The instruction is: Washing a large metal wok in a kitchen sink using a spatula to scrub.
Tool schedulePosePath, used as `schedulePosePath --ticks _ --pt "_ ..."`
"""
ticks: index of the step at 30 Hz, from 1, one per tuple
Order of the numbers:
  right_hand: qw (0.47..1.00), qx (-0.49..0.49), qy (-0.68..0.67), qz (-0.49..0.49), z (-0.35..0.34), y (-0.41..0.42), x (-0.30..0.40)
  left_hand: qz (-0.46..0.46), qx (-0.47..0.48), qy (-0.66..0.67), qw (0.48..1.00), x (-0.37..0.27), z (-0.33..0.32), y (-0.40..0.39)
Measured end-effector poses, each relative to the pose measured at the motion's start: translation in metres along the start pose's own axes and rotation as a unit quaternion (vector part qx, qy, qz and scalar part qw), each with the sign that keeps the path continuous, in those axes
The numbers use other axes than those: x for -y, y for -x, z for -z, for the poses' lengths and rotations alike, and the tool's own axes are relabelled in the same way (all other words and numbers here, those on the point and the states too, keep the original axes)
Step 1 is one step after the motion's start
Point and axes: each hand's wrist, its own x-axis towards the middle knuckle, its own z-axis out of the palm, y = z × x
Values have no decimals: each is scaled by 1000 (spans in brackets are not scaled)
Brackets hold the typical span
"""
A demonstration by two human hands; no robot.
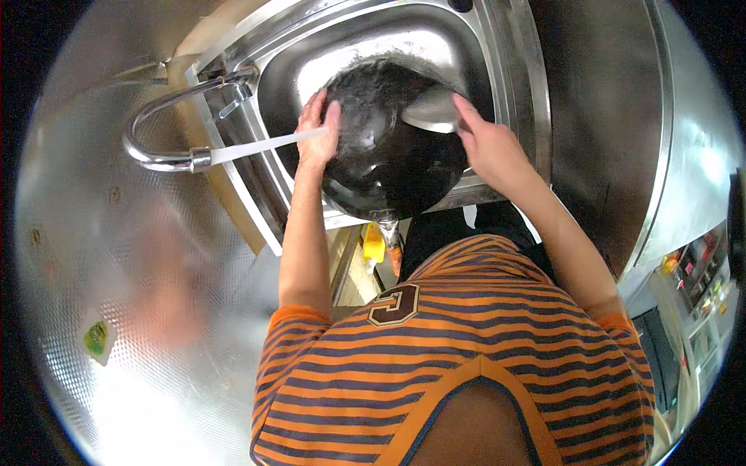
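A large dark wok (402, 175) rests over the steel sink (280, 87), its handle pointing towards my body. Water streams from the curved chrome faucet (140, 128) onto my left hand (317, 131), which lies against the wok's left rim with its fingers spread. My right hand (486, 140) is closed on a blurred, pale, rounded tool (431, 110) over the right side of the wok; its exact kind cannot be told. Some water shows inside the wok.
A faucet lever (230, 109) sits beside the spout's base. Textured metal sheeting (233, 349) covers the wall at left. A yellow bottle (373, 243) is below the sink's front edge, near the wok handle. A steel surface (600, 116) stands at right.
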Motion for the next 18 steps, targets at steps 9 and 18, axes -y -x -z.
schedulePosePath --ticks 9,18 --pt "974 8 24 226 -78 -84 130 234 -159 612 739 34 2 4" --pt "992 -47 -41 109 -50 -52 48 263 82 179 944 160 -7 -59"
